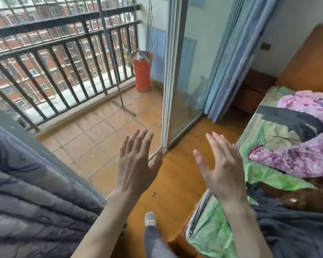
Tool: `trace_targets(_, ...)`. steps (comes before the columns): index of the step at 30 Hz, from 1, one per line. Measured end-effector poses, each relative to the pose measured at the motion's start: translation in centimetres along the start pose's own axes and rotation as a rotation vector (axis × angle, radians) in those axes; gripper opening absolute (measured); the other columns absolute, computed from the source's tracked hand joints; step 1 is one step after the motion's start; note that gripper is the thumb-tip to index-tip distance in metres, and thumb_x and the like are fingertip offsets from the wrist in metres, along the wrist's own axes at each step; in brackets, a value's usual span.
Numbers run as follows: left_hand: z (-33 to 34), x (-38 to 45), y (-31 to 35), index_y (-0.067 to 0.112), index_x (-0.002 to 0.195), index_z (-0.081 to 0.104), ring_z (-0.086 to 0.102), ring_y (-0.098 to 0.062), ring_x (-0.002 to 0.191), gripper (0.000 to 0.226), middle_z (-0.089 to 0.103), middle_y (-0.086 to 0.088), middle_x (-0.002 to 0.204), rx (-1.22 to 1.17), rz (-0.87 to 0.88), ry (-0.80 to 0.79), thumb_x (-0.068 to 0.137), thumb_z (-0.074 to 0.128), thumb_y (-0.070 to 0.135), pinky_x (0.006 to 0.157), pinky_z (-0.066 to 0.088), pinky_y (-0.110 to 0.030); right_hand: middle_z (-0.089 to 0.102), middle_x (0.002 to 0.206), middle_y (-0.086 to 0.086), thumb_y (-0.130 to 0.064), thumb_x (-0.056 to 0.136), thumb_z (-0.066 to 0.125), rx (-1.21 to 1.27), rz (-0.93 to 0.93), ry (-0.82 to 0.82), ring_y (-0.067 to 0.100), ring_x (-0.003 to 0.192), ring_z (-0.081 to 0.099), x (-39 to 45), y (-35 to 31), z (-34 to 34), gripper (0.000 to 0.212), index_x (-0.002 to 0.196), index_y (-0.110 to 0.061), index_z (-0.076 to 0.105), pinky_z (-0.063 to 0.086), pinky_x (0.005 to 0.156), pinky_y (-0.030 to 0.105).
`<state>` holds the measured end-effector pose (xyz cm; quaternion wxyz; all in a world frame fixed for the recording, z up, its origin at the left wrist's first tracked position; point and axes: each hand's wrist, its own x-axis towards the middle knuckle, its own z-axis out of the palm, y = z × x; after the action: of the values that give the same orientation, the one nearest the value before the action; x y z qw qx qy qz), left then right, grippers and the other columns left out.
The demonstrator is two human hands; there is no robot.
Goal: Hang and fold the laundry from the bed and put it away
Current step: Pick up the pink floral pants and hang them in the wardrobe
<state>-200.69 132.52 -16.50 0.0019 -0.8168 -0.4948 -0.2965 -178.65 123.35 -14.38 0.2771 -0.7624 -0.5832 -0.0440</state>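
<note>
Right now the purple flowered laundry (304,157) and a dark grey garment (295,121) lie on the green-sheeted bed (265,175). Both hands, left (136,164) and right (222,168), hover spread, holding nothing, above bare wooden floor (177,175) beside the bed edge. An orange bucket (142,71) of odd bits stands by the black railing (63,58).

bed (222,237) cut off right, quilted jacket (26,192) cropped left

Both hands (177,164) hover empty, fingers spread, beside the bed (213,229) holding seemingly rumpled laundry (306,155).
</note>
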Motion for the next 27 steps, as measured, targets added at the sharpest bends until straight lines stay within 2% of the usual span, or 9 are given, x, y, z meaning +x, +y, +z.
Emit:
trace_targets(6, 3.9, 7.6, -1.2, 0.016, 0.153, 0.048, 0.037, -0.027, 0.151, 0.06, 0.048, -0.006, 0.158, -0.034, 0.107, -0.07, 0.102, 0.056, 0.047, 0.125, 0.028, -0.052, 0.047, 0.16, 0.005, -0.065, 0.102, 0.043, -0.018, 0.087, 0.033, 0.023, 0.151, 0.039, 5.2, 1.9, 3.4, 0.068, 0.152, -0.02, 0.05, 0.035, 0.121, 0.054)
trace_targets(12, 9.2, 16.9, -0.6, 0.014, 0.152, 0.049, 0.037, -0.026, 0.152, 0.059, 0.048, -0.006, 0.158, -0.131, 0.18, -0.084, 0.102, 0.06, 0.043, 0.12, 0.035, -0.053, 0.046, 0.161, 0.005, -0.068, 0.101, 0.041, -0.042, 0.213, 0.071, 0.023, 0.15, 0.04, 12.3, 5.2, 5.9, 0.071, 0.153, -0.02, 0.049, 0.036, 0.12, 0.053)
trace_targets(18, 14.4, 25.7, 2.4, 0.014, 0.151, 0.05, 0.038, -0.024, 0.152, 0.058, 0.051, -0.004, 0.156, -0.197, 0.301, -0.11, 0.103, 0.053, 0.047, 0.12, 0.036, -0.05, 0.045, 0.162, 0.003, -0.069, 0.101, 0.041, -0.098, 0.301, 0.131, 0.021, 0.15, 0.04, 18.9, 10.0, 6.3, 0.072, 0.155, -0.021, 0.047, 0.036, 0.121, 0.049)
trace_targets(22, 17.8, 29.8, 5.0, 0.01, 0.147, 0.054, 0.042, -0.028, 0.149, 0.055, 0.054, -0.007, 0.152, -0.27, 0.384, -0.113, 0.101, 0.058, 0.041, 0.119, 0.037, -0.05, 0.046, 0.161, 0.002, -0.069, 0.102, 0.042, -0.145, 0.381, 0.165, 0.019, 0.15, 0.039, 20.8, 13.1, 5.7, 0.073, 0.156, -0.02, 0.044, 0.038, 0.12, 0.048)
trace_targets(27, 23.3, 35.4, 9.8, 0.011, 0.146, 0.054, 0.041, -0.028, 0.149, 0.055, 0.054, -0.008, 0.152, -0.344, 0.491, -0.178, 0.102, 0.055, 0.043, 0.12, 0.036, -0.051, 0.047, 0.16, 0.002, -0.069, 0.101, 0.043, -0.21, 0.469, 0.205, 0.019, 0.149, 0.041, 23.3, 18.1, 4.7, 0.075, 0.155, -0.017, 0.047, 0.038, 0.119, 0.049)
